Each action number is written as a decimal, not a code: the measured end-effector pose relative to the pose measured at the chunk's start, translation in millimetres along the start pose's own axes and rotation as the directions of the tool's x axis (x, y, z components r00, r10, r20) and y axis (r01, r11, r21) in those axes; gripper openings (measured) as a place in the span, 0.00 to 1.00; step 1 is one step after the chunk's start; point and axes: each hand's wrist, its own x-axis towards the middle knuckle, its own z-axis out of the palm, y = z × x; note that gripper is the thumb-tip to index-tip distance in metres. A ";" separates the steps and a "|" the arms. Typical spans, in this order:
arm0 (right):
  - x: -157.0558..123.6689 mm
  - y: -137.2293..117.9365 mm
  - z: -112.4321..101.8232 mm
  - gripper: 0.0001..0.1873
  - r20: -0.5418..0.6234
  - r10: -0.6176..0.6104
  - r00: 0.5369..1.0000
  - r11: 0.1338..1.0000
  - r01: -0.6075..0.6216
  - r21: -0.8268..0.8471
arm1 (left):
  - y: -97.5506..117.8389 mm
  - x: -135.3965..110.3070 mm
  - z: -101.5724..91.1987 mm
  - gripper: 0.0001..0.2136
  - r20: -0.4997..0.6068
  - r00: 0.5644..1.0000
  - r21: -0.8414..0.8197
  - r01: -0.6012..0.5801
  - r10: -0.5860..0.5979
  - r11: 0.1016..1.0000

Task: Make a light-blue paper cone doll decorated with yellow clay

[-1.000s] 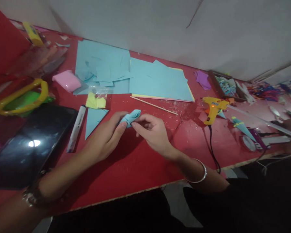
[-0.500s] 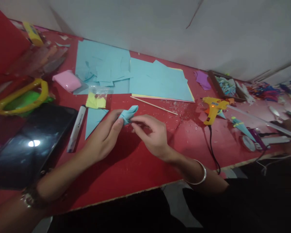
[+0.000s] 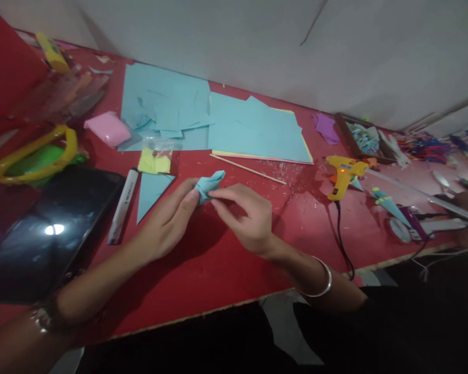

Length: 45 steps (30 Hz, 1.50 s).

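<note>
A small piece of folded light-blue paper (image 3: 210,184) is held above the red table. My left hand (image 3: 175,213) grips its lower left side between thumb and fingers. From the right, my right hand (image 3: 245,215) pinches the paper's lower right edge with thumb and forefinger. Left of my left hand lies a light-blue paper triangle (image 3: 150,193), and beside that a white marker (image 3: 124,205). Beyond my hands a thin wooden stick (image 3: 247,169) rests on the table.
Light-blue sheets (image 3: 253,127) lie along the wall. A yellow glue gun (image 3: 341,176) with its lamp lit stands at right, its black cord trailing to the table edge. A dark glossy panel (image 3: 50,234) covers the left side. A small bag of yellow pieces (image 3: 155,158) sits behind the triangle.
The folded paper has turned a little and shows a wider face. My right fingers have come in against its edge. My left hand has barely moved.
</note>
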 end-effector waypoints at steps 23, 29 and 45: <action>1.8 1.2 1.7 0.04 0.087 0.183 0.979 0.973 -0.193 0.127 | -7.0 -1.3 0.0 0.18 -0.028 0.999 0.075 0.032 -0.030 0.997; 2.2 2.1 1.3 0.04 0.118 0.171 0.978 0.967 -0.190 0.170 | -2.9 0.6 -0.2 0.15 -0.014 1.000 0.072 -0.019 0.020 0.997; 2.8 1.5 2.9 0.04 0.255 0.342 0.904 0.859 -0.411 0.304 | -2.5 1.9 -2.3 0.15 0.005 0.999 0.122 -0.038 0.038 0.992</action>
